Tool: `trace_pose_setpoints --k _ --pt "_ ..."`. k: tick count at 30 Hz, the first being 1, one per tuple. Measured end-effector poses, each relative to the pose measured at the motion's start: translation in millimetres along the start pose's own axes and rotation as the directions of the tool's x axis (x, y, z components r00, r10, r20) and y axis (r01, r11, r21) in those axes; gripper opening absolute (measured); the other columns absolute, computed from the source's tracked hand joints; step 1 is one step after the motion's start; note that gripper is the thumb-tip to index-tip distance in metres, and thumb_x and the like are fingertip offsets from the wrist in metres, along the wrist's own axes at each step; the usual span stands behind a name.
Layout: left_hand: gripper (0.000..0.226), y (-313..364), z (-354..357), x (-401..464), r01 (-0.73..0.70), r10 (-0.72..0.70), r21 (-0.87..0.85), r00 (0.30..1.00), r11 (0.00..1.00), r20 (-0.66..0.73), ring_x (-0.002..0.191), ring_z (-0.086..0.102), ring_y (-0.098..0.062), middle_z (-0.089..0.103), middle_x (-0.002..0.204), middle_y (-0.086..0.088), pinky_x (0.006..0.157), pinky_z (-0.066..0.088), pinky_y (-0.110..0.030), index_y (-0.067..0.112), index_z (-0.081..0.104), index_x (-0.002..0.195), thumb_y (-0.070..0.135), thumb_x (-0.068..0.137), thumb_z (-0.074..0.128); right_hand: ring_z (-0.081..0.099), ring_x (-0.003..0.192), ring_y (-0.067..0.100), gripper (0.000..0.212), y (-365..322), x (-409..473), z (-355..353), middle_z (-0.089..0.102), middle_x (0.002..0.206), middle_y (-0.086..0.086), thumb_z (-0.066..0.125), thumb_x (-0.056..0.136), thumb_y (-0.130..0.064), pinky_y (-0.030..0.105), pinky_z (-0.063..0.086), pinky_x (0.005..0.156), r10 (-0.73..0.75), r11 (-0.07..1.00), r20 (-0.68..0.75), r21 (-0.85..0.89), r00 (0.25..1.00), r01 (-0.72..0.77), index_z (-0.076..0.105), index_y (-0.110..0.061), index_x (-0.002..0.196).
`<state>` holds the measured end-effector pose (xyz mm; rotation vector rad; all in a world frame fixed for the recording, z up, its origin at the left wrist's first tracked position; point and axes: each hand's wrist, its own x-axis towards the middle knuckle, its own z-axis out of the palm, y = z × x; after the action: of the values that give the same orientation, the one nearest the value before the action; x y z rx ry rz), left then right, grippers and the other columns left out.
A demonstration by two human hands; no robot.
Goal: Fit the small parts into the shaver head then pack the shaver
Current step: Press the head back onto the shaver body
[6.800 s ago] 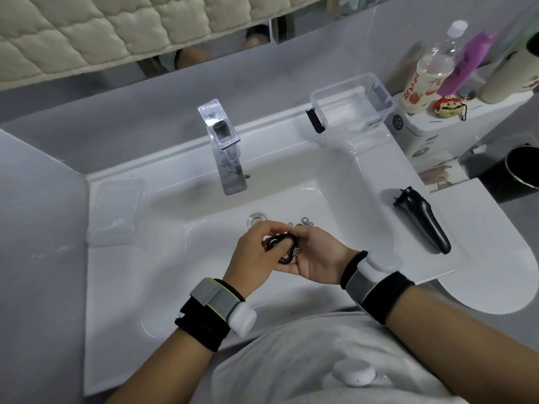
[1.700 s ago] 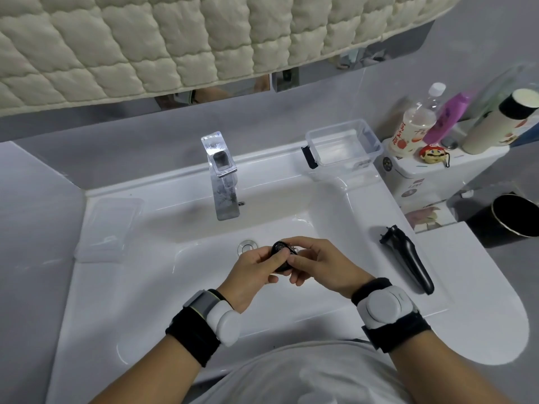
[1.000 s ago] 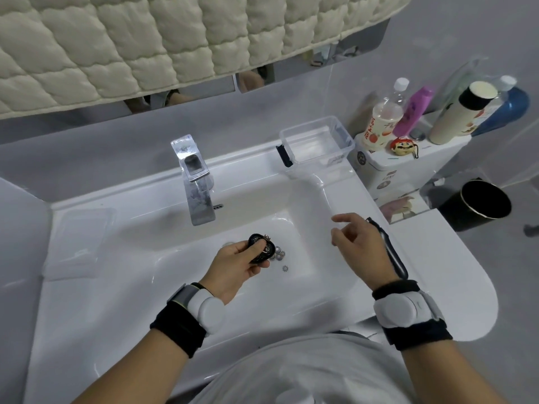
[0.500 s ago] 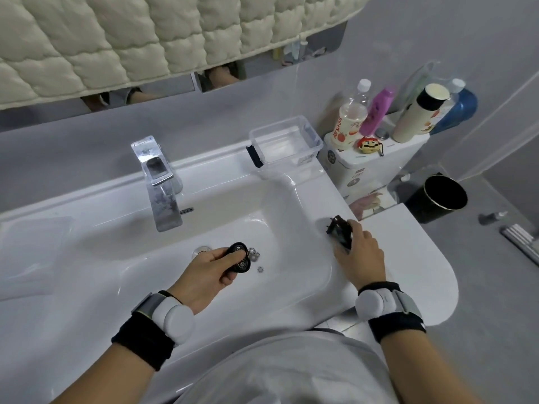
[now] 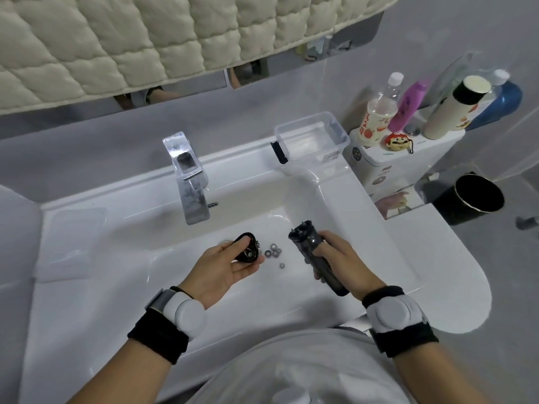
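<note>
White sink (image 5: 364, 228) holds loose small parts (image 5: 273, 250); left hand (image 5: 224, 269) grips shaver head (image 5: 247, 252); right hand (image 5: 341, 263) grips shaver (image 5: 316, 255)

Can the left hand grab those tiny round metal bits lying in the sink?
Probably not right now. The small round parts lie bare in the sink just beside the left hand, nothing covering them, but that hand's grip is full with the shaver head.
</note>
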<state>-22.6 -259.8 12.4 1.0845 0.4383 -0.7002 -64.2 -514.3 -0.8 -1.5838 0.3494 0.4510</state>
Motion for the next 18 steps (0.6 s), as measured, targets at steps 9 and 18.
trace_pose_setpoints --k 9,18 --pt "0.037 4.1 -9.4 -10.2 -0.076 0.067 0.224 0.997 0.972 0.046 0.080 0.070 -0.023 0.073 0.103 -0.021 0.067 0.056 -0.023 -0.007 0.061 0.113 0.024 0.093 0.061 0.056 0.057 0.028 0.041 -6.1 -6.1 21.0 0.069 0.079 0.015 0.054 0.069 -0.028 0.031 0.045 0.054 0.029 0.999 0.320 0.026 0.947 -0.039 0.066 -0.015 0.106" --pt "0.018 13.3 1.0 -21.4 -0.170 0.157 0.432 0.985 0.886 0.066 0.070 0.064 -0.017 0.076 0.094 -0.014 0.060 0.046 -0.019 0.015 0.075 0.095 0.030 0.090 0.066 0.053 0.053 0.027 0.042 -5.7 -4.3 27.1 0.065 0.075 0.019 0.054 0.069 -0.024 0.030 0.046 0.053 0.011 0.997 0.407 0.068 0.913 -0.042 0.067 -0.008 0.106"
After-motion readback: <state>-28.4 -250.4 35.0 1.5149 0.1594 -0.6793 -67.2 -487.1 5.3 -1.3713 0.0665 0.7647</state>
